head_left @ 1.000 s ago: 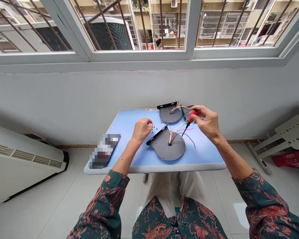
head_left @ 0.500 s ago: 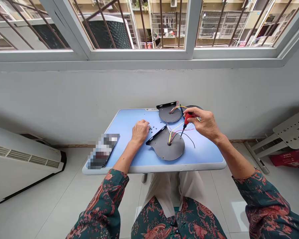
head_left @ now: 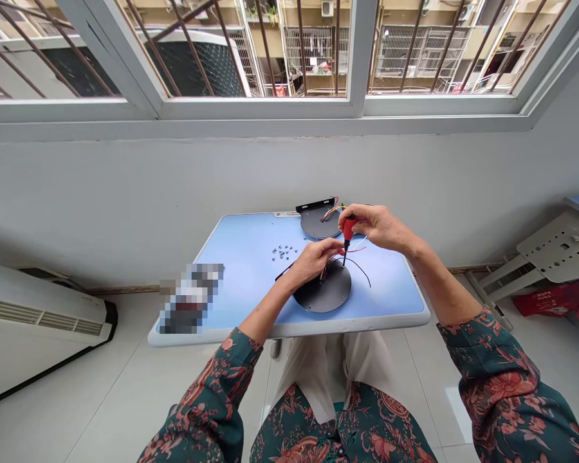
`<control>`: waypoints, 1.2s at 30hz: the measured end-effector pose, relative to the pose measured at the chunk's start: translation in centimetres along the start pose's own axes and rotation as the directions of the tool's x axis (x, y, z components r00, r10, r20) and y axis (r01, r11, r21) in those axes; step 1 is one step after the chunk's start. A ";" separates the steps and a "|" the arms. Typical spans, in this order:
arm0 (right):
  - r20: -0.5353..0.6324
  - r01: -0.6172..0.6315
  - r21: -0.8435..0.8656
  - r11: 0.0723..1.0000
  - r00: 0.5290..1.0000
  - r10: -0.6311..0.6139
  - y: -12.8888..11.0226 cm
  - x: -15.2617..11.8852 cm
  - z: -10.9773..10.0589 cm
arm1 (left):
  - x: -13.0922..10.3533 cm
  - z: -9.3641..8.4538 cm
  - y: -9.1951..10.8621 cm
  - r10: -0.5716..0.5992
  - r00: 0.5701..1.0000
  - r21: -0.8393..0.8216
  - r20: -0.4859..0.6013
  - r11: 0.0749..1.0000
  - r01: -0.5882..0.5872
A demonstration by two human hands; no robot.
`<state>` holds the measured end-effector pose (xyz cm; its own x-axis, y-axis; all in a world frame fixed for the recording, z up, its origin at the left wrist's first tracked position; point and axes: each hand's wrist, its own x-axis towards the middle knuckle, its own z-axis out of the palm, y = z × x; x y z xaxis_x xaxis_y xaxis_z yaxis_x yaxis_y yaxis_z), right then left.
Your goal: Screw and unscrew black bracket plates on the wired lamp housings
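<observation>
My right hand (head_left: 379, 226) grips a red-handled screwdriver (head_left: 349, 227), held nearly upright with its dark shaft pointing down at the near round grey metal plate (head_left: 323, 294). The tip meets the plate's far right edge. Over the plate's far left part reaches my left hand (head_left: 317, 258), fingers pinched together close beside the shaft; what they hold, if anything, is too small to make out. Red and black wires (head_left: 359, 262) come from the plate's middle and trail to the right. To the left of that hand, several small dark screws (head_left: 284, 252) lie scattered on the blue table (head_left: 251, 276).
A second round plate (head_left: 318, 224) with a black bracket and wires lies at the table's far edge, partly behind my right hand. A blurred-out flat item (head_left: 193, 299) rests at the left. Beyond the table is a wall (head_left: 174, 186) below a barred window.
My left hand has moved right from the screws to the screwdriver's shaft, uncovering the screws. The screwdriver stands more upright at the plate's edge. The whole view has shifted slightly.
</observation>
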<state>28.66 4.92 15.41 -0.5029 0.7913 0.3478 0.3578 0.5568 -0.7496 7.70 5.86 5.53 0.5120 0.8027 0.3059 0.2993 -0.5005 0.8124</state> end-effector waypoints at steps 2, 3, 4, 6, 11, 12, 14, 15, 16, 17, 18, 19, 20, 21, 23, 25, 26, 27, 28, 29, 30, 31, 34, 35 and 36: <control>-0.018 0.002 0.004 1.000 1.000 -0.002 0.2 0.0 -0.1 | 0.0 0.8 -0.2 -0.027 1.000 -0.008 -0.008 1.000 0.027; -0.023 0.007 0.020 1.000 1.000 -0.006 0.3 0.0 -0.1 | 0.0 1.2 -0.2 -0.032 0.999 -0.003 -0.014 0.999 0.032; -0.021 0.012 0.043 0.999 1.000 -0.011 0.5 -0.1 -0.1 | 0.0 1.5 -0.3 -0.032 0.999 0.007 -0.019 0.999 0.032; -0.018 0.022 0.070 0.997 1.000 -0.021 0.6 -0.3 0.0 | 0.2 2.0 -0.3 -0.032 0.999 0.031 -0.036 0.999 0.033; -0.239 0.009 -0.166 0.986 0.970 -0.049 0.7 -0.9 1.8 | 0.6 2.9 -0.7 -0.030 0.992 0.094 -0.123 0.995 0.041; -0.320 -0.011 -0.230 0.973 0.945 -0.066 0.8 -1.0 2.2 | 0.6 3.0 -0.8 -0.019 0.991 0.102 -0.131 0.994 0.033; -0.440 -0.045 -0.311 0.949 0.892 -0.101 0.8 -1.0 2.8 | 0.6 3.2 -0.9 0.000 0.991 0.116 -0.137 0.993 0.016; -0.466 -0.050 -0.324 0.945 0.877 -0.113 0.8 -0.9 2.9 | 0.5 3.2 -0.9 0.006 0.990 0.117 -0.139 0.993 0.011; -0.473 -0.044 -0.322 0.946 0.873 -0.120 0.8 -0.9 2.9 | 0.5 3.2 -0.9 0.008 0.990 0.112 -0.138 0.994 0.008; -0.463 -0.030 -0.309 0.951 0.877 -0.123 0.8 -0.8 2.8 | 0.5 3.2 -0.9 0.009 0.991 0.103 -0.135 0.995 0.005; -0.443 -0.013 -0.284 0.959 0.888 -0.119 0.8 -0.8 2.5 | 0.4 3.3 -0.9 0.010 0.991 0.089 -0.130 0.996 0.002; -0.419 0.000 -0.247 0.969 0.902 -0.107 0.7 -0.7 2.3 | 0.5 3.3 -0.9 0.012 0.992 0.073 -0.125 0.997 -0.002; -0.395 0.006 -0.204 0.979 0.915 -0.088 0.7 -0.7 2.0 | 0.5 3.3 -0.9 0.013 0.992 0.058 -0.122 0.998 -0.006; -0.375 0.003 -0.165 0.986 0.925 -0.066 0.7 -0.6 1.7 | 0.5 3.3 -1.0 0.012 0.993 0.045 -0.119 0.999 -0.007; -0.357 -0.019 -0.136 0.991 0.934 -0.031 0.5 -0.6 1.2 | 0.6 3.3 -1.1 0.006 0.994 0.034 -0.111 0.999 -0.003; -0.340 -0.023 -0.159 0.987 0.940 -0.033 0.5 -0.5 0.9 | 0.7 3.2 -1.1 0.001 0.995 0.031 -0.098 1.000 0.002; -0.312 -0.008 -0.162 0.987 0.949 -0.043 0.5 -0.5 0.7 | 0.7 3.1 -1.1 0.000 0.996 0.028 -0.091 1.000 0.003; -0.269 0.016 -0.140 0.990 0.962 -0.053 0.6 -0.4 0.5 | 0.7 3.0 -1.1 -0.001 0.997 0.022 -0.083 1.000 0.003; -0.216 0.043 -0.093 0.995 0.974 -0.062 0.8 -0.4 0.2 | 0.7 3.0 -1.1 -0.003 0.997 0.014 -0.076 1.000 0.004; -0.164 0.065 -0.026 0.998 0.984 -0.068 1.0 -0.4 -0.1 | 0.7 2.9 -1.1 -0.006 0.998 0.003 -0.069 1.000 0.006; -0.122 0.076 0.046 0.996 0.990 -0.070 1.4 -0.5 -0.5 | 0.7 2.9 -1.1 -0.009 0.998 -0.007 -0.060 1.000 0.009; -0.091 0.079 0.114 0.990 0.994 -0.069 1.8 -0.5 -0.9 | 0.7 2.9 -1.1 -0.012 0.999 -0.016 -0.048 1.000 0.011; -0.023 0.070 0.241 0.968 0.998 -0.066 2.9 -0.4 -1.7 | 0.8 3.0 -1.2 -0.022 1.000 -0.031 -0.015 0.999 0.022; -0.016 0.073 0.249 0.966 0.997 -0.071 3.0 -0.4 -1.7 | 0.8 3.0 -1.3 -0.028 1.000 -0.033 -0.013 0.999 0.028; -0.028 0.078 0.230 0.970 0.997 -0.073 3.0 -0.4 -1.4 | 0.9 3.0 -1.4 -0.035 0.999 -0.034 -0.018 0.999 0.035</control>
<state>31.05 6.64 13.83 -0.5058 0.7551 0.4172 0.1267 0.5434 -0.8298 10.16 6.24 3.19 0.4869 0.8254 0.2858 0.2892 -0.4611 0.8389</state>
